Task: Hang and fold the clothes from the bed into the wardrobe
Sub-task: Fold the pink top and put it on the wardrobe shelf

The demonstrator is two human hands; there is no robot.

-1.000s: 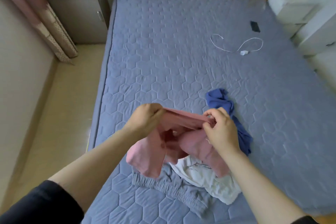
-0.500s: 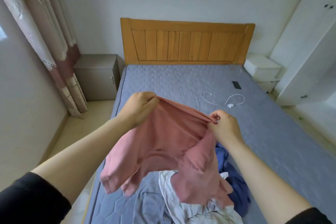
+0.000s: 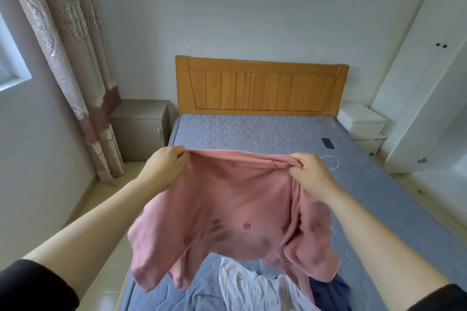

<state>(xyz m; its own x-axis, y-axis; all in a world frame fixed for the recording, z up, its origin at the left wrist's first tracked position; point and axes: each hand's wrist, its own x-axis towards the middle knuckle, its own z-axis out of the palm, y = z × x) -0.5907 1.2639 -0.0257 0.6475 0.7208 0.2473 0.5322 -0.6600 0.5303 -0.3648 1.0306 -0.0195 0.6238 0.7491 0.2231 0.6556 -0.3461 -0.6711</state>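
Holding a pink short-sleeved knit top [image 3: 227, 209] aloft over the foot of the bed [image 3: 252, 134], the person is judged to be at an early stage of the work. The left hand [image 3: 168, 163] is closed on the upper edge of the top at one end, with fingers curled round a fold of cloth. The right hand [image 3: 312, 171] is likewise clamped on the same edge at the other end. The two are held well apart, so the cloth is stretched between them and the body and sleeves hang free, clear of the mattress. The top is neither folded nor on a hanger; no hanger is in view. Below it, at the near end of the bed, a crumpled white garment [image 3: 247, 285] lies unfolded, with a dark blue garment [image 3: 333, 293] just beside it. A grey-blue rumple next to them may be a further piece, but it cannot be told from the bed cover. The white wardrobe [image 3: 429, 108] stands along the right of the room, well apart from the hands; nothing is seen placed in it, and its interior is not visible. Outstanding, on this evidence: the held top, at least two pieces on the bed, and all stowing. A thin white cable [image 3: 331, 161] and a small black flat object [image 3: 327, 143] lie further up the bed, toward the wooden slatted headboard [image 3: 260, 83].
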